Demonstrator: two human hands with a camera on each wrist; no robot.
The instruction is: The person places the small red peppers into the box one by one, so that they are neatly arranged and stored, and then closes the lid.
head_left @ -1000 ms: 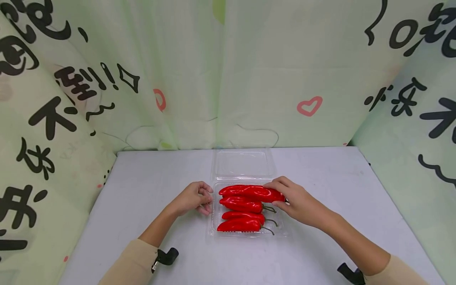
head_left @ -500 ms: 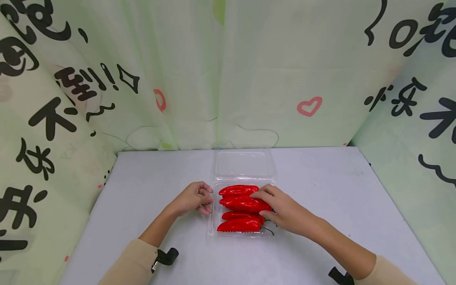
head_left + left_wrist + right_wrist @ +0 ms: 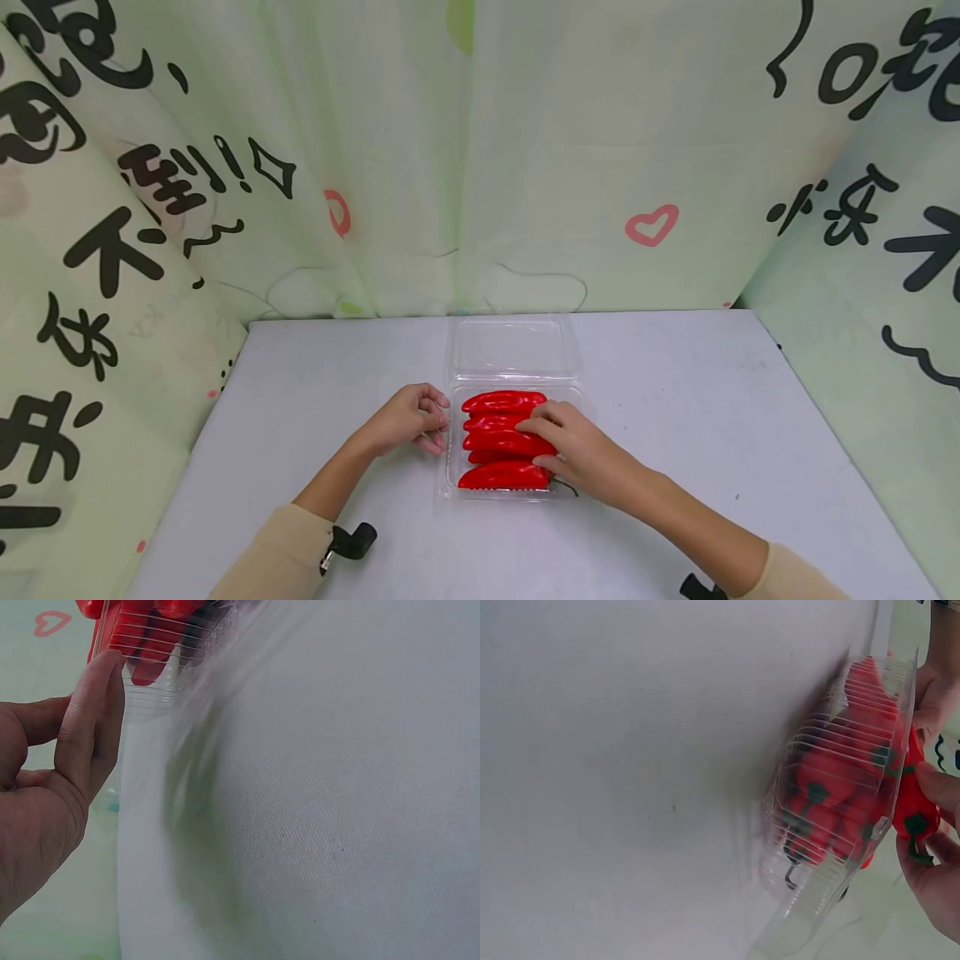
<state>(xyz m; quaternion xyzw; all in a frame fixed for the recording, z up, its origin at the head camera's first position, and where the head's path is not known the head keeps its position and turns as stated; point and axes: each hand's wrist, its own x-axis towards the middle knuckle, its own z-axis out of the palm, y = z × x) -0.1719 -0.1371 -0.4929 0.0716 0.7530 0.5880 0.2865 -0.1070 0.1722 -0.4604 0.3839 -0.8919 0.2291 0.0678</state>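
In the head view, a clear plastic clamshell box (image 3: pixel 454 458) stands on the white table with its lid (image 3: pixel 513 346) folded back. Several red chili peppers (image 3: pixel 502 477) lie in it crosswise, in rows. My right hand (image 3: pixel 585 450) holds one red chili pepper (image 3: pixel 495 442) by its stem end, over the others. The right wrist view shows that pepper (image 3: pixel 915 799) between thumb and fingers, above the rim, its green stem hanging out. My left hand (image 3: pixel 411 419) is at the box's left side; in the left wrist view its extended fingers (image 3: pixel 79 731) touch the ribbed wall.
A pale curtain (image 3: pixel 525 167) with black lettering and a pink heart encloses the back and sides of the table (image 3: pixel 660 383). Small cameras (image 3: pixel 352 540) are strapped to both forearms.
My right hand has moved left and toward the table's near side with the pepper, from the far row to the middle of the box. The left hand stays in place.
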